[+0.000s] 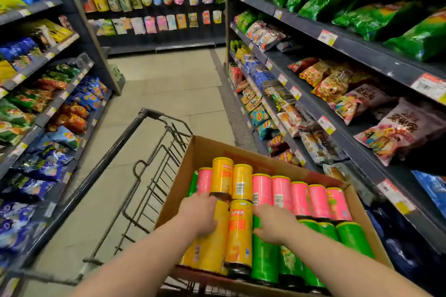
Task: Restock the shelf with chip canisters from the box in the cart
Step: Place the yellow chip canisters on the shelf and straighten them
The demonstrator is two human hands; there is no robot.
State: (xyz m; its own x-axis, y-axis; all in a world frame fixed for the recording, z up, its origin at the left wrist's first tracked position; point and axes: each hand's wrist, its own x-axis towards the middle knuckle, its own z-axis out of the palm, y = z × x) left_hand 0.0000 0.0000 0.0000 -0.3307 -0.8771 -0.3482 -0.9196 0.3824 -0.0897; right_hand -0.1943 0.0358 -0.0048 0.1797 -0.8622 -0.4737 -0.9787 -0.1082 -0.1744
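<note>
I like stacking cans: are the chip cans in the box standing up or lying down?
Lying down. The canisters show their long sides in rows inside the box, ends pointing away.
</note>
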